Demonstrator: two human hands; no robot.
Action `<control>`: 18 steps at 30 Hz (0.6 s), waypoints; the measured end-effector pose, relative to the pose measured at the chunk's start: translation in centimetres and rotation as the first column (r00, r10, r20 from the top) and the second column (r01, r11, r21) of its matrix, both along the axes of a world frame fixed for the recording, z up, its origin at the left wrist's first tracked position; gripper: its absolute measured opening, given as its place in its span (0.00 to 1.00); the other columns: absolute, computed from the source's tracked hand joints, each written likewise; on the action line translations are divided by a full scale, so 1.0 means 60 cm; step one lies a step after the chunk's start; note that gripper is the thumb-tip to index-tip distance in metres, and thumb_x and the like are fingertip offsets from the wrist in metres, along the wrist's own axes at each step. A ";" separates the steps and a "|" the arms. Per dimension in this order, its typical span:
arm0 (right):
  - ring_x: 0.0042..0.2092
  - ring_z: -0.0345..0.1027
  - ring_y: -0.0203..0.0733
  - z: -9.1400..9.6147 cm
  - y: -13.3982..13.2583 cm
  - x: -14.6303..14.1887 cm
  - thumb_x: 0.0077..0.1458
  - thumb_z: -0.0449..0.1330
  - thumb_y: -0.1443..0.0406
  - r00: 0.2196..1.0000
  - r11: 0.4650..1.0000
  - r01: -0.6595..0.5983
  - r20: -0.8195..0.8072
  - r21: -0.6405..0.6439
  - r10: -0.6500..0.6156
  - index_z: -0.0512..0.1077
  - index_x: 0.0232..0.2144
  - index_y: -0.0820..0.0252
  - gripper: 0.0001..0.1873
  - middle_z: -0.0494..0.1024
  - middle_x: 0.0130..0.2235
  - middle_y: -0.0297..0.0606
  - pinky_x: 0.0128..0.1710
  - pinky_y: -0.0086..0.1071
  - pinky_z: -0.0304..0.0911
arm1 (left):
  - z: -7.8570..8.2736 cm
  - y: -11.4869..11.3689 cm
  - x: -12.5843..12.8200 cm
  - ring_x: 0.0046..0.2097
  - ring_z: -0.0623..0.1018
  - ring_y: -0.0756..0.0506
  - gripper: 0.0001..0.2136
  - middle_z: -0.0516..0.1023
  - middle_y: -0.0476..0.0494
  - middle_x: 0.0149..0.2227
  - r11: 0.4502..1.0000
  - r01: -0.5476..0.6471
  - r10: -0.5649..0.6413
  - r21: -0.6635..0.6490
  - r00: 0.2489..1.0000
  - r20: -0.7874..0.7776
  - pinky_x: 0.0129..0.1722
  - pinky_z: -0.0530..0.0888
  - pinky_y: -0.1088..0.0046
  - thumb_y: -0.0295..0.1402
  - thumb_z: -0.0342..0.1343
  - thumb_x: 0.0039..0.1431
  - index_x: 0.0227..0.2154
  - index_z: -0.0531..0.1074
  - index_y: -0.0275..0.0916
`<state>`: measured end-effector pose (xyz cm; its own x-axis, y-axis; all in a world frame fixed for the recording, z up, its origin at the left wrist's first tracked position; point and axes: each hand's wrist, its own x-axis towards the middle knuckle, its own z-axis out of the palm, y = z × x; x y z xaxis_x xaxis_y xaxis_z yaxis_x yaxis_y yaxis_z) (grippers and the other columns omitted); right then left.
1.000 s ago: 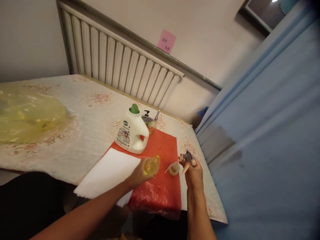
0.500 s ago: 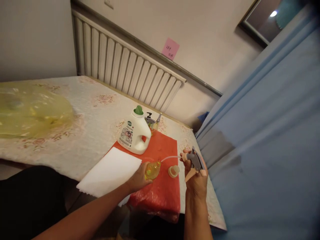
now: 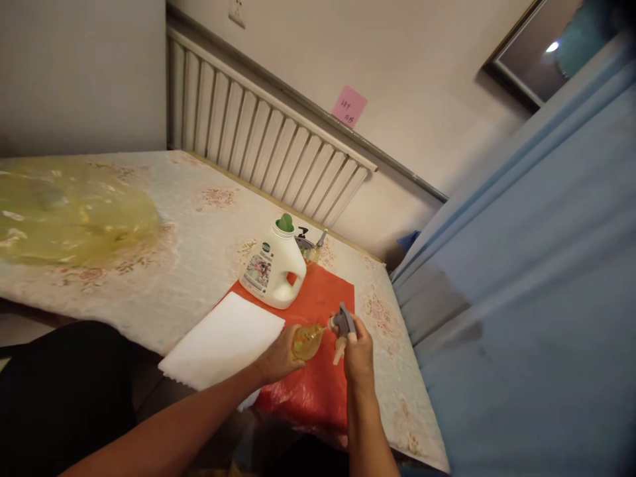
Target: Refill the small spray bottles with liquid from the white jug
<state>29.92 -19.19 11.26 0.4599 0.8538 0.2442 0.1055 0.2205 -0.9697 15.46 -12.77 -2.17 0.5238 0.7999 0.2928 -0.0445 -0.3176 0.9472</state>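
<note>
My left hand (image 3: 282,356) is wrapped round a small clear bottle of yellow liquid (image 3: 307,341), which leans to the right over the red plastic sheet (image 3: 318,298). My right hand (image 3: 358,350) grips a grey and peach trigger spray head (image 3: 344,322), its collar close to the bottle's mouth. The spray head's thin tube is mostly out of sight, apparently inside the bottle. I cannot tell whether collar and neck touch. Behind the bottle stands an uncapped white detergent jug (image 3: 275,268) with a green spout. White paper towels (image 3: 223,341) lie beside my left forearm.
More bottles with a black pump and a grey sprayer (image 3: 309,245) stand behind the jug. A yellow plastic bag (image 3: 79,212) lies at the left on the floral tablecloth (image 3: 199,245). A blue curtain (image 3: 527,265) hangs along the right side; a radiator (image 3: 268,132) lines the wall.
My right hand has brought the spray head left to the bottle, and its tube has gone into the bottle's mouth. The cap on the red sheet is now hidden behind my right hand.
</note>
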 end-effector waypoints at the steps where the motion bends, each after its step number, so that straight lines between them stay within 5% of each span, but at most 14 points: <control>1: 0.41 0.77 0.45 -0.012 0.003 -0.001 0.43 0.60 0.66 0.999 0.999 -0.015 0.031 -0.035 0.016 0.75 0.40 0.59 0.17 0.82 0.40 0.40 0.44 0.39 0.72 | -0.001 0.001 0.000 0.54 0.72 0.36 0.34 0.70 0.41 0.52 1.000 -0.005 0.006 0.013 1.000 -0.008 0.55 0.68 0.53 0.25 0.64 0.40 0.54 0.61 0.44; 7: 0.41 0.76 0.45 -0.053 0.008 -0.001 0.46 0.59 0.64 0.981 0.992 -0.026 0.185 -0.120 0.048 0.76 0.41 0.58 0.17 0.82 0.39 0.39 0.44 0.37 0.71 | 0.002 0.000 -0.002 0.51 0.73 0.38 0.31 0.72 0.42 0.50 0.998 -0.007 0.008 0.054 1.000 -0.020 0.52 0.71 0.57 0.26 0.63 0.43 0.52 0.62 0.42; 18: 0.41 0.75 0.47 -0.062 0.011 0.005 0.46 0.62 0.55 0.975 0.990 -0.110 0.183 -0.092 0.126 0.76 0.43 0.59 0.22 0.82 0.39 0.41 0.44 0.37 0.71 | 0.007 -0.002 -0.004 0.50 0.74 0.39 0.29 0.72 0.42 0.49 0.998 -0.012 0.012 0.063 1.000 0.001 0.51 0.72 0.59 0.30 0.65 0.44 0.51 0.62 0.42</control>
<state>30.20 -18.52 7.54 0.3072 0.9196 0.2448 0.2652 0.1644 -0.9501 15.25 -12.87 -1.75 0.5143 0.7862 0.3426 -0.0405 -0.3768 0.9254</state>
